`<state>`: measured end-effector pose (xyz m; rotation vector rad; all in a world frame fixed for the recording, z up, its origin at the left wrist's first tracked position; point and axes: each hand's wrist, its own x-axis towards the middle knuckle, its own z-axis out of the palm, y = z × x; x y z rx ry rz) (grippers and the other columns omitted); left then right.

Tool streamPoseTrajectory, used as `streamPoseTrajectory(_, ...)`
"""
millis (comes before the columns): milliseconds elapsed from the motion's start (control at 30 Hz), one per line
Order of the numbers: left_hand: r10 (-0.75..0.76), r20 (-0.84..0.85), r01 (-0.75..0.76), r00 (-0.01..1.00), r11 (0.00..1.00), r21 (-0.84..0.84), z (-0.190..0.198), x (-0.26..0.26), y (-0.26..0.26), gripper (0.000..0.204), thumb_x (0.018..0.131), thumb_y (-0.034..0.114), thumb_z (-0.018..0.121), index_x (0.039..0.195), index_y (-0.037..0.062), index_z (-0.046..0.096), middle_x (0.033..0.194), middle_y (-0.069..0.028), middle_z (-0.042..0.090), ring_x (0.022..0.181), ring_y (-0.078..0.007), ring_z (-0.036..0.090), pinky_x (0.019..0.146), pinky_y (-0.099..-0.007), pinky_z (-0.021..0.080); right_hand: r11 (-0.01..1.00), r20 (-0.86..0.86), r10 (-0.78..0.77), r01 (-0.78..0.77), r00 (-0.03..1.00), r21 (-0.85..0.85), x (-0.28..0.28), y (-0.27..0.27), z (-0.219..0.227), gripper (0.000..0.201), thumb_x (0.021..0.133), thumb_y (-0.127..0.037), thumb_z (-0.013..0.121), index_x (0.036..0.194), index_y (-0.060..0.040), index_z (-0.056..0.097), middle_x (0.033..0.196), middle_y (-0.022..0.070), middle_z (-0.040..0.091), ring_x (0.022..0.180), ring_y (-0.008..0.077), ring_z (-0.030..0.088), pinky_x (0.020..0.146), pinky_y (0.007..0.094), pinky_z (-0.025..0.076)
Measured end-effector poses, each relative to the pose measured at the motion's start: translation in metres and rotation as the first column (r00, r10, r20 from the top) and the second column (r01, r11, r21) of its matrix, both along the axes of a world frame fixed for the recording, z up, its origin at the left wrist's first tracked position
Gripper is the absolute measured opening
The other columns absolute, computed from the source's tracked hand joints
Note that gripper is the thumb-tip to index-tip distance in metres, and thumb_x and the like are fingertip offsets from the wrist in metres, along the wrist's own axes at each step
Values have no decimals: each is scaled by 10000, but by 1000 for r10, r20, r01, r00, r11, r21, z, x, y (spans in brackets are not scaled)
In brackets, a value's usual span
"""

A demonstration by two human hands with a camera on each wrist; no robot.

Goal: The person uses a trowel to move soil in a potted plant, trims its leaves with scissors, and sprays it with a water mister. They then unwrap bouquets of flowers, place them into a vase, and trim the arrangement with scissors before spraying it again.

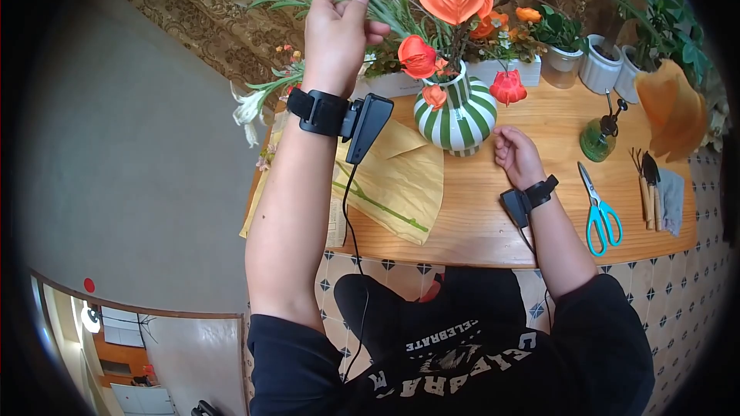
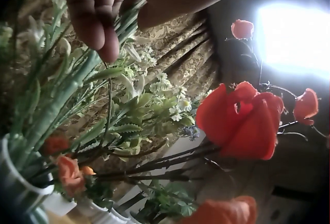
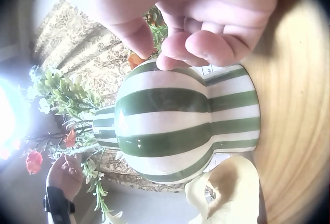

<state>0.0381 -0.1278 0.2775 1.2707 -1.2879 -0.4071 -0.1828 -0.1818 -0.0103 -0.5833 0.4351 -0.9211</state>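
Observation:
In the head view the left hand [image 1: 337,35] is raised among the greenery left of the vase [image 1: 456,117], its fingers and thumb curled round green stems [image 1: 378,9]. The left wrist view shows the fingers [image 2: 109,43] against thick green stems [image 2: 64,92] rising from the vase mouth. Coral and red flowers [image 2: 242,123] stand beside them. The green-and-white striped vase [image 3: 165,123] stands upright on the table. Close beside its lower right side, the right hand [image 1: 519,158] hangs loosely curled and holds nothing; contact with the vase is not visible.
Yellow paper [image 1: 401,177] with a green stem [image 1: 378,206] on it lies left of the vase. To the right are a green glass sprayer [image 1: 598,141], teal-handled scissors [image 1: 603,219], small garden tools [image 1: 652,192] and a grey cloth [image 1: 672,202]. White pots [image 1: 600,69] stand behind.

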Motion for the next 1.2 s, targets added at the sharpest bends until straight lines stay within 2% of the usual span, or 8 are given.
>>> streamPoseTrajectory(167,-17,5,17,1000,999,-28,10,-1,1,465,931,74,512,1317,-100,319,855,-128,646,637,-149,649,545,-239,525,1000,-15,7,-7,1000,-5,-1,2,4,166,949,-152,481,992,-38,595,698,-8,546,563,78,466,500,228,370)
streamPoseTrajectory(400,23,-23,-24,999,999,-28,5,-10,2,284,921,72,528,1160,-79,500,835,-98,658,625,-121,634,541,-224,513,1000,-50,12,-13,999,-14,-1,2,4,167,952,-195,487,977,-61,582,694,-19,519,573,85,436,512,231,344)
streamPoseTrajectory(600,62,225,-88,972,990,108,16,-6,7,177,929,73,499,1020,-66,559,797,-92,654,619,-120,628,541,-236,520,1000,-18,10,-10,1000,-10,-1,3,6,170,958,-158,469,976,-39,590,701,-6,539,569,80,456,501,228,363)
streamPoseTrajectory(800,45,145,-55,988,996,68,19,-10,0,165,921,66,495,963,-68,581,759,-85,648,592,-128,628,533,-258,529,1000,-25,5,-6,1000,-20,-1,2,4,167,958,-161,471,972,-43,588,700,-5,535,570,85,450,500,232,355)
streamPoseTrajectory(900,146,434,-216,889,970,115,23,-22,9,164,916,61,503,917,-77,593,758,-91,648,605,-133,634,540,-264,535,1000,23,14,-13,1000,-28,0,2,1,165,952,-196,488,971,-62,581,700,-14,517,576,87,434,513,233,345)
streamPoseTrajectory(933,1,391,-64,920,987,148,17,-7,-1,171,914,54,508,878,-81,606,749,-90,649,612,-133,634,547,-266,539,999,6,13,-13,1000,-32,0,2,1,164,952,-196,488,971,-63,581,700,-14,517,575,87,434,512,233,344)
streamPoseTrajectory(1033,-72,267,22,961,982,186,-8,-2,-10,173,915,48,503,887,-80,616,723,-79,646,598,-129,629,539,-263,534,1000,-23,13,-14,1000,-28,0,3,2,164,952,-185,486,973,-55,584,697,-10,525,570,88,442,506,233,349)
streamPoseTrajectory(1200,38,309,-98,950,978,182,-11,-11,-1,184,908,70,528,916,-80,634,729,-101,666,600,-141,646,568,-261,537,1000,-11,11,-12,1000,-11,0,3,3,167,953,-163,486,980,-40,596,694,0,543,562,89,462,498,233,362)
